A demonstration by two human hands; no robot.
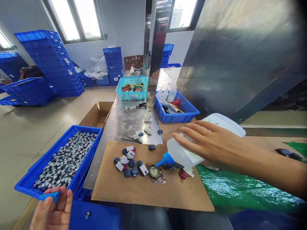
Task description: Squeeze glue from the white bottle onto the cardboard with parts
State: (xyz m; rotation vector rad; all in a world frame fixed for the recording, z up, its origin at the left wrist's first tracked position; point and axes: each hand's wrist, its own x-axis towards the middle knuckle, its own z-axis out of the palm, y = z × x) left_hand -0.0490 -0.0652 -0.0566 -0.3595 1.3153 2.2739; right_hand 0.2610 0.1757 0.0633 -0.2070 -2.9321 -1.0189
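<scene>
Glue bottle (192, 143), white with a blue nozzle, lies tipped over on its side under the right hand (211, 143), its tip pointing down at a small round metal cap (154, 171) on the brown cardboard sheet (134, 191). Fingers of that hand are spread fairly flat along the bottle's top and side, wrapped loosely rather than clenched; the thumb is hidden behind the bottle. Low at the frame's edge, the left hand (52, 212) pinches a small blue cap (49, 195) between thumb and fingertips, fingers curled close together, just beside the near corner of the blue tray (28, 179) full of small grey and white parts. A cluster of small blue and white pieces (129, 161) lies left of the metal cap, near the nozzle but apart from it. The cardboard's front half is bare, with open room toward its near edge. Tweezers (127, 138) rest on the steel bench (127, 121) beyond the cardboard's far edge. A teal basket (131, 95) and a blue bin (177, 116) of bottles sit further back, well apart from both hands
</scene>
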